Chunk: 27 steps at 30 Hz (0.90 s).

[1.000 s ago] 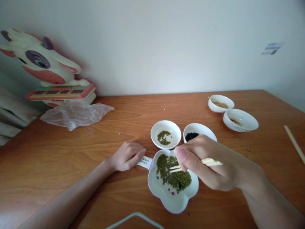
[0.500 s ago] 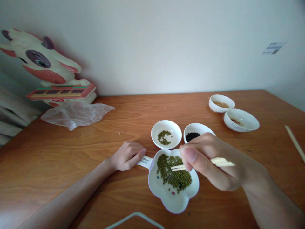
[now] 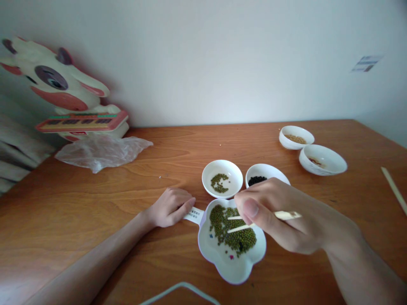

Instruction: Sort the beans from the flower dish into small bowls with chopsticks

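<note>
My left hand (image 3: 173,207) is closed on the labelled handle of a flower-shaped dish (image 3: 232,271), which rests on the table with green mung beans (image 3: 238,241) in it. A few dark beans lie among the green ones. In my right hand (image 3: 276,214) is a pair of chopsticks (image 3: 240,228), their tips apart over the mung beans; no bean shows between them. Just behind the dish stands a white bowl (image 3: 235,178) with some mung beans. Beside it, a bowl (image 3: 275,170) of black beans is partly hidden by my right hand.
At the back right are a bowl of yellowish grains (image 3: 295,139) and a bowl with reddish bits (image 3: 333,159). A pale stick (image 3: 394,188) lies at the right edge. A clear plastic bag (image 3: 104,152) sits before a cow-shaped toy piano (image 3: 82,120) on the left.
The chopstick tips have spread apart over the mung beans, and my right hand has shifted slightly left. My left hand and the dish have stayed in place.
</note>
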{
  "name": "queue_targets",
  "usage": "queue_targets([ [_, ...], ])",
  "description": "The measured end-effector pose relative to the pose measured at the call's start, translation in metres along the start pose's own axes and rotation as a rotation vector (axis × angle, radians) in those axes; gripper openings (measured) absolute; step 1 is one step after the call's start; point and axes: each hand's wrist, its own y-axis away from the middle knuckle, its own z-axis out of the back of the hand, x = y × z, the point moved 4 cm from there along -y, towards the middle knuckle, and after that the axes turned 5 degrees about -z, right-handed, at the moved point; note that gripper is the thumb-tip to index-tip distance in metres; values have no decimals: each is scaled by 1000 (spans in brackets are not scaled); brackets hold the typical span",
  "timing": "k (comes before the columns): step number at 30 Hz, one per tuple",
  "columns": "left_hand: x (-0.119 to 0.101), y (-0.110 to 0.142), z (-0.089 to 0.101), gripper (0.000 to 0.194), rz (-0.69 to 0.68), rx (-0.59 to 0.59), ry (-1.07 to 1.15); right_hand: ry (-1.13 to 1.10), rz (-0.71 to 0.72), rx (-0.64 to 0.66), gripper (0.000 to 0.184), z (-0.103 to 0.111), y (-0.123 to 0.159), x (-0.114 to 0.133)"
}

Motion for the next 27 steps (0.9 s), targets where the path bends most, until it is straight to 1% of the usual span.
queue_targets([
  [3, 0, -1, 0, 37, -1, 1, 5, 53, -32, -23, 41, 0, -1, 1],
  [7, 0, 0, 0, 38, 1, 0, -1, 60, -28, -55, 39, 0, -3, 1],
  [11, 0, 0, 0, 38, -6, -1, 3, 73, -14, -40, 41, -1, -4, 0],
  [16, 0, 0, 0, 38, -8, -6, 6, -5, 38, -15, 47, 1, 0, 1],
  [19, 0, 0, 0, 37, -5, -7, 6, 6, 40, -8, 51, 2, 2, 2],
  [27, 1, 0, 0, 38, 5, -3, 5, 7, 8, -16, 45, 3, -1, 2],
])
